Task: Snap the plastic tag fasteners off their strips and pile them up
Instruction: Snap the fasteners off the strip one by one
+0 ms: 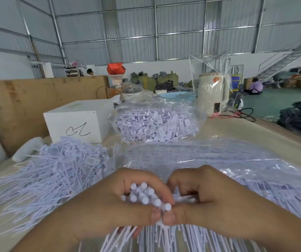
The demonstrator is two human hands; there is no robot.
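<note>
My left hand (113, 202) is closed around a bunch of pale lilac tag fasteners (143, 195), their round heads sticking up between my fingers. My right hand (206, 199) pinches a strip of fasteners (184, 199) right beside it, thumbs touching. The thin tails (164, 237) hang down below both hands. A loose pile of snapped-off fasteners (55, 170) lies on the table to the left. A clear bag of fastener strips (219, 160) lies flat behind my hands.
A white box (77, 122) stands at the back left, next to a clear bag full of fasteners (155, 124). A cream kettle (213, 93) in plastic stands at the back right. A wooden board (27, 99) walls the left side. The table edge (282, 130) runs along the right.
</note>
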